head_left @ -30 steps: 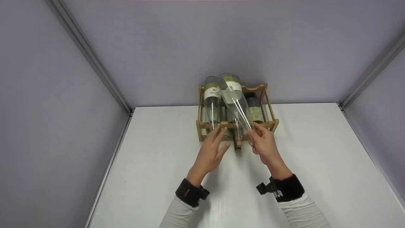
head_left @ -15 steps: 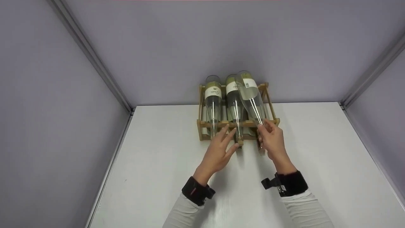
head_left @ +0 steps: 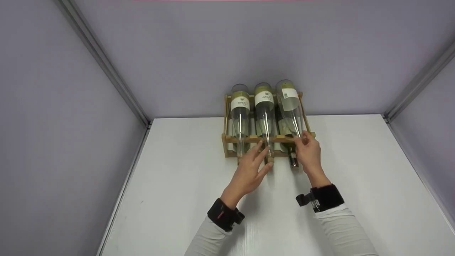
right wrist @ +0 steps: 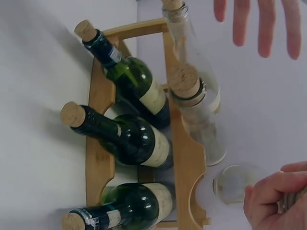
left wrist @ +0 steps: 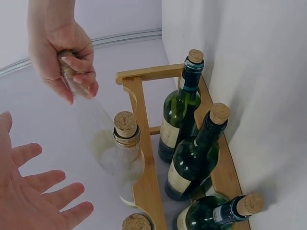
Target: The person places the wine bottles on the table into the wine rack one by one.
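Note:
My right hand (head_left: 308, 153) grips the corked neck of a clear glass bottle (head_left: 290, 103) with a white label. This bottle lies slanted over the right side of a two-tier wooden wine rack (right wrist: 187, 153), its neck above the front rail's right notch. Two similar clear bottles, a middle one (head_left: 264, 106) and a left one (head_left: 240, 106), lie in the upper tier, necks forward. My left hand (head_left: 249, 170) has its fingers spread near the middle bottle's neck; the left wrist view shows it apart from the bottles, holding nothing.
Below lie several dark green corked bottles (right wrist: 144, 148) in the lower tier, necks forward. The rack stands on a white table (head_left: 177, 177) against a grey back wall (head_left: 199, 53). Grey panels (head_left: 64, 124) flank the table.
My right hand has moved the clear bottle rightward, from over the middle bottle to the rack's right side, and turned it straighter. My left hand has shifted slightly right, fingers still spread.

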